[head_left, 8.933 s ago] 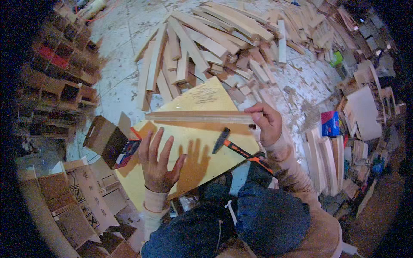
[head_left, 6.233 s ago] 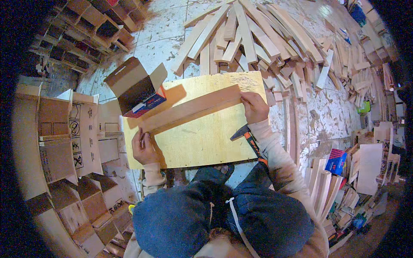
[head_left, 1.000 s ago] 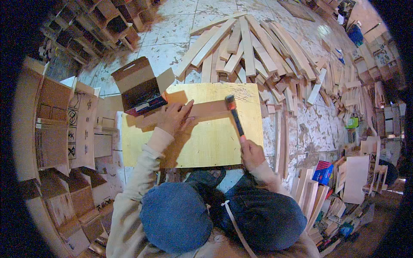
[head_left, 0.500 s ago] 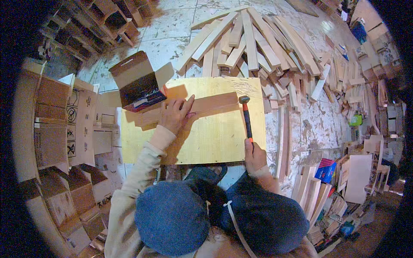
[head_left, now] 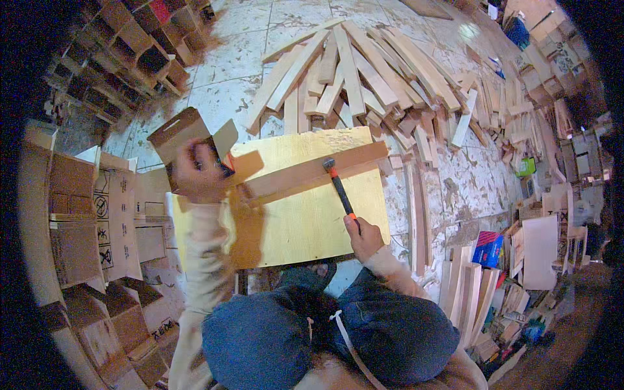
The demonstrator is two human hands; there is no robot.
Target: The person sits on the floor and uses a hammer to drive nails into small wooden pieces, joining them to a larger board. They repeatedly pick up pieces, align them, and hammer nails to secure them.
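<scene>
gripping hammer (head_left: 341, 192) w/ curled rt hand (head_left: 366, 238)

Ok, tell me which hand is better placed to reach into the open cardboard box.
Probably the left hand: it is blurred but at the opening of the box. The right hand is farther off, gripping the hammer.

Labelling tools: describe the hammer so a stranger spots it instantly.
Start at the yellow board. Near its lower right corner, the right hand grips the hammer, head over the brown plank. Unlike that plain plank, its handle is black and orange.
</scene>
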